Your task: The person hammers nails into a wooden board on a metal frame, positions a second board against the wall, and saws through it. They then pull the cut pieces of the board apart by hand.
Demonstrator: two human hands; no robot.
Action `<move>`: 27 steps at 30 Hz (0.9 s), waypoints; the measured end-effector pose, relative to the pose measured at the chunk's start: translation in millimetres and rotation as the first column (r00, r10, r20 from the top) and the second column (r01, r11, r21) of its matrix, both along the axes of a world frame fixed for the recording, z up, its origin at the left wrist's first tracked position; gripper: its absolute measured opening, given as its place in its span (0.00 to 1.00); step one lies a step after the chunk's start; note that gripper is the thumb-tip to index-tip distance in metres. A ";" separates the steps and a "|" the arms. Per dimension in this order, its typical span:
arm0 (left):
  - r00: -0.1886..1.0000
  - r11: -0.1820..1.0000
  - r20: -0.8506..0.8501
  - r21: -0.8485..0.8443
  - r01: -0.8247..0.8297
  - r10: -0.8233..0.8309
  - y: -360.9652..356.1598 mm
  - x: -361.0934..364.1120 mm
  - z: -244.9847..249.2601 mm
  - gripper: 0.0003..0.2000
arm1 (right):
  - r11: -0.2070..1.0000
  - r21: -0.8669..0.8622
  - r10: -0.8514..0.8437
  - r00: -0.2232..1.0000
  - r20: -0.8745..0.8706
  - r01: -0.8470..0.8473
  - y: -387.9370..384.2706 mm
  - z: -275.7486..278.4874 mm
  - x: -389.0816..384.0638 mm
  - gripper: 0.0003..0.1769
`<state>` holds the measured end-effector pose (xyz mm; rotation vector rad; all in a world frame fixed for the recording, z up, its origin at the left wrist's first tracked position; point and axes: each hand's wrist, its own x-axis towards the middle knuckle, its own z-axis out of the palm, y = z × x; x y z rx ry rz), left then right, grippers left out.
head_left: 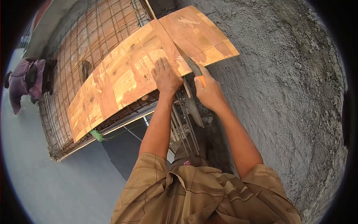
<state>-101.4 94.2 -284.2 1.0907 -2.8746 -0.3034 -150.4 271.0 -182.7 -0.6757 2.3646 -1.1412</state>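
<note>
A wide plywood sheet [138, 63] lies across the rebar grid in front of me. My left hand [166, 77] rests flat on the sheet near its close edge, fingers spread, holding nothing. My right hand [210, 91] is wrapped round the orange handle of a hand saw [194, 67], just beyond the sheet's near edge. The saw's blade slants up and left over the plywood, along a line running toward its far edge. Where the blade meets the wood, its teeth cannot be made out.
A rough grey wall [276, 93] rises at the right. The rebar grid [63, 108] covers orange-brown panels at the left. A co-worker in purple [28, 78] bends at far left. A green tool [96, 135] sits under the sheet's edge; thin bars [182, 125] stand below my hands.
</note>
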 end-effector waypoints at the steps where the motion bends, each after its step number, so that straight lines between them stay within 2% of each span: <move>1: 1.000 1.000 -0.009 -0.002 -0.001 0.001 3.6 2.9 3.1 0.51 | 0.999 0.037 0.014 1.000 0.023 -0.015 -11.2 1.1 -1.6 0.32; 3: 0.999 1.000 -0.042 0.005 0.008 -0.008 1.6 -3.3 16.2 0.50 | 0.992 0.122 0.029 0.998 0.056 -0.035 -25.3 10.4 -7.6 0.32; 4: 0.998 1.000 -0.062 0.009 0.010 -0.009 1.1 -4.0 16.0 0.47 | 0.998 -0.054 -0.008 0.998 0.067 0.012 13.7 18.6 17.6 0.32; 6: 0.998 0.997 -0.063 -0.072 0.010 -0.014 5.1 5.2 1.4 0.48 | 0.983 -0.180 0.024 0.997 -0.075 -0.037 101.0 41.9 78.1 0.33; 8: 0.994 0.986 -0.100 -0.162 0.026 -0.043 -2.3 2.4 -7.1 0.46 | 0.995 -0.095 0.018 1.000 0.010 -0.017 104.6 72.6 81.4 0.33; 9: 0.993 0.993 -0.111 -0.119 0.023 -0.036 2.5 10.1 -10.4 0.46 | 0.999 -0.025 -0.032 0.986 0.164 0.036 94.6 80.7 74.1 0.33; 12: 0.981 0.997 -0.192 -0.077 0.003 -0.018 -3.0 -1.5 -4.1 0.46 | 0.998 -0.053 -0.031 0.988 0.153 0.040 101.0 73.5 64.8 0.33; 16: 0.992 0.999 -0.123 -0.034 0.000 -0.004 0.7 1.4 4.9 0.48 | 1.000 0.016 -0.009 0.983 0.182 0.006 93.4 65.4 70.4 0.32; 19: 0.997 0.999 -0.075 -0.043 0.024 -0.027 9.6 8.7 -0.1 0.47 | 0.986 -0.166 -0.004 0.999 0.040 0.010 108.0 58.7 83.2 0.33; 21: 0.995 0.997 -0.095 -0.072 0.012 -0.019 2.8 1.2 0.3 0.46 | 0.999 -0.051 0.003 0.993 0.120 0.004 32.7 29.7 25.0 0.32; 23: 0.995 1.000 -0.102 -0.011 0.004 -0.005 2.1 0.7 8.1 0.46 | 0.996 0.087 0.027 0.993 0.115 -0.037 -38.4 -8.8 -21.7 0.31; 26: 0.999 1.000 -0.033 0.019 -0.005 0.005 2.7 -4.0 15.5 0.47 | 1.000 0.029 -0.016 0.989 0.149 0.012 35.0 19.7 31.9 0.31; 27: 0.999 1.000 -0.032 0.020 -0.009 0.010 6.5 1.6 11.8 0.47 | 0.997 -0.061 -0.026 0.976 0.214 0.039 81.2 44.5 65.9 0.31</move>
